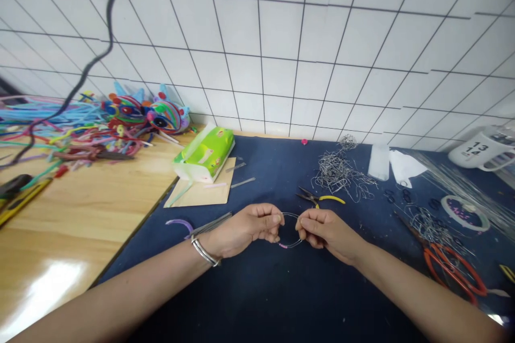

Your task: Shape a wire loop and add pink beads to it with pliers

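A thin wire ring point(295, 245) with a few pink beads low on its left side hangs between my two hands. My left hand point(255, 228) pinches the ring's left side between thumb and fingers, and a silver bangle circles that wrist. On the opposite side, my right hand point(324, 229) grips the ring in a similar pinch. Just beyond my right hand lie yellow-handled pliers point(332, 200) on the dark blue cloth point(273, 289). Straight wires point(211, 223) and a purple curved strip point(181, 222) rest behind my left wrist.
A tangled wire heap point(336, 171) lies at the back. Orange-handled scissors point(454, 268), a bead dish point(464, 213) and a white mug point(480, 149) stand right. A green tissue pack point(207, 153) sits left, near colourful pipe cleaners point(52, 115). A black cable point(86, 69) hangs at upper left.
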A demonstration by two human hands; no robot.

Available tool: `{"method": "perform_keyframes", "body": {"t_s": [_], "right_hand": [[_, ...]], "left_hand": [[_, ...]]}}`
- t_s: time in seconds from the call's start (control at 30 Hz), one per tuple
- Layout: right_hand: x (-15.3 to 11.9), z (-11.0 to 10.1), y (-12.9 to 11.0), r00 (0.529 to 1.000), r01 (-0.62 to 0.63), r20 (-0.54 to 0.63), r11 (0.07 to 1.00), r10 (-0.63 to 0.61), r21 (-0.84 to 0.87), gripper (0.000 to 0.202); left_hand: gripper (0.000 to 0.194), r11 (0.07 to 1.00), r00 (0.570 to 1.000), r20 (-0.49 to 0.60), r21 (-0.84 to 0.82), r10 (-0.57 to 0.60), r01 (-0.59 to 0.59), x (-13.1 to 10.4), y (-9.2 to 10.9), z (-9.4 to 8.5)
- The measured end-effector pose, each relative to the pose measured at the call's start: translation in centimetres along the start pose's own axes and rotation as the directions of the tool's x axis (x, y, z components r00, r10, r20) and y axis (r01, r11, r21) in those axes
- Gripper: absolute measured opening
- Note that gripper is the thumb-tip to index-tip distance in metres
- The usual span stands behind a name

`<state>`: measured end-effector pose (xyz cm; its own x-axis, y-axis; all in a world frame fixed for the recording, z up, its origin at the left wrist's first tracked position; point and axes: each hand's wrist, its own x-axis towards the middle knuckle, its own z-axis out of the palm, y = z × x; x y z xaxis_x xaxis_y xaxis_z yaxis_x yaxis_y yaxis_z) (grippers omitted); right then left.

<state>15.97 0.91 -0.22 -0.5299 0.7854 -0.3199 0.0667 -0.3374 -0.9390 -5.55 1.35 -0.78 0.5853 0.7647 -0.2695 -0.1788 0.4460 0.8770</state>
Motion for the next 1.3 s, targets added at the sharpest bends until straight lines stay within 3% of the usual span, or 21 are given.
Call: {"method": "perform_keyframes", "body": {"t_s": [0.17,0.3,0.43,0.6,0.7,0.8,0.9,1.1,1.23,1.3], "right_hand": [[0.1,0.2,0.2,0.997,0.043,-0.057,0.977,-0.056,-0.209,0.025],[0.4,0.3,0.5,0.98,0.081,-0.134,0.91,-0.147,-0.407,0.021],[0.7,0.5,1.0,0.928,0.129,-0.173,0.722,-0.329,-0.679,0.015],[0.7,0.6,1.4,0.87,0.178,-0.065,0.434,-0.489,-0.883,0.018],[0.8,0.5,1.6,0.855,0.181,0.004,0.292,-0.519,-0.939,0.023],[0.9,0.5,1.8,0.848,0.173,0.037,0.211,-0.528,-0.962,0.025],[0.8,0.4,1.9,0.845,0.171,0.055,0.172,-0.531,-0.97,0.025],[0.8,0.6,1.9,0.845,0.157,0.087,0.089,-0.528,-0.984,0.025],[1.0,0.8,2.0,0.842,0.15,0.105,0.042,-0.529,-0.988,0.022],[1.0,0.9,2.0,0.837,0.145,0.103,0.036,-0.537,-0.989,0.02]], "left_hand": [[0.019,0.966,0.993,-0.077,0.25,0.091,-0.069,0.2,-0.7,0.1],[0.023,0.865,0.979,-0.095,0.489,0.179,-0.111,0.3,-1.1,0.3],[0.024,0.723,0.943,-0.062,0.659,0.327,-0.207,0.3,-1.0,0.5],[0.022,0.483,0.89,0.029,0.832,0.454,-0.273,0.4,-0.7,0.5],[0.021,0.398,0.88,0.045,0.88,0.473,-0.259,0.4,-0.9,0.3],[0.02,0.304,0.864,0.057,0.923,0.5,-0.237,0.4,-1.2,0.2],[0.022,0.166,0.841,0.103,0.961,0.531,-0.222,0.3,-1.1,0.3],[0.022,-0.203,0.847,0.269,0.96,0.458,-0.195,0.0,-0.4,0.8],[0.016,-0.314,0.821,0.325,0.93,0.47,-0.189,-0.2,-0.3,0.9],[0.016,-0.349,0.842,0.322,0.921,0.432,-0.173,-0.2,-0.4,1.0]]}}
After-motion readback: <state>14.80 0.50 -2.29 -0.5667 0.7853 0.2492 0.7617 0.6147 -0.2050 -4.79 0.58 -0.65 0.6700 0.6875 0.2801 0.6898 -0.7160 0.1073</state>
